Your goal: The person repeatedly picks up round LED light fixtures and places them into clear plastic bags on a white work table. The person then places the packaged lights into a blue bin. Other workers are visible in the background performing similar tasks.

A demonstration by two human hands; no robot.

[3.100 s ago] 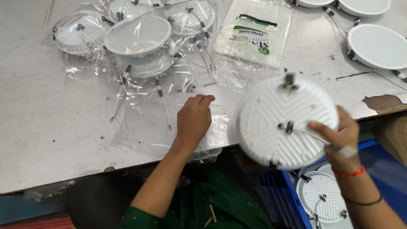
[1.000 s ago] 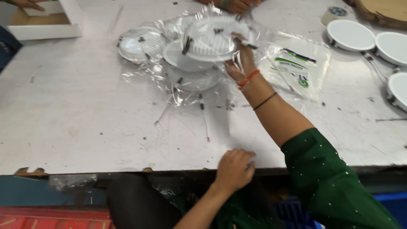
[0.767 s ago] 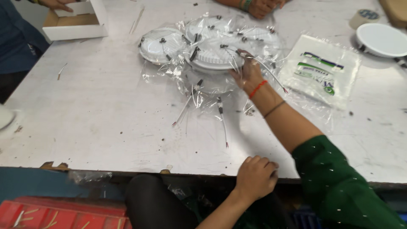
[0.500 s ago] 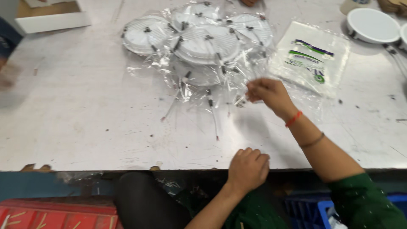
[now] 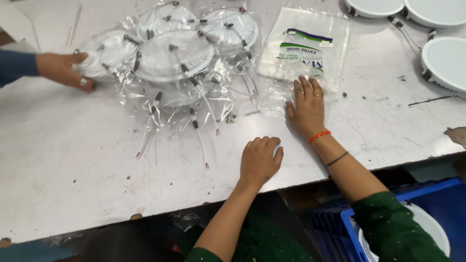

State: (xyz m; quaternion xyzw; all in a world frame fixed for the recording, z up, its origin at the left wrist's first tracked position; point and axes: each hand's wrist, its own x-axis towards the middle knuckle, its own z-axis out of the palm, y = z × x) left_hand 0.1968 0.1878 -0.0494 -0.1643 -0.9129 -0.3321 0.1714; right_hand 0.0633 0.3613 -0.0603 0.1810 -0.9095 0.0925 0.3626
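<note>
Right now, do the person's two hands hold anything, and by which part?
Nothing is held. The left hand rests curled on the bare table. The right hand lies flat on the edge of the stack of clear bags.

White lamps; clear bags; blue crate.

Table: matt white-painted top, scuffed and speckled, paint chipped at the near edge. Round lamps: white ribbed plastic backs, small metal clips, wrapped in clear glossy, crinkled film. Stack of bags: thin transparent plastic, shiny, printed. Unwrapped lamps: smooth matt white plastic rims. Right hand: red thread band at wrist. Crate: glossy blue plastic.
</note>
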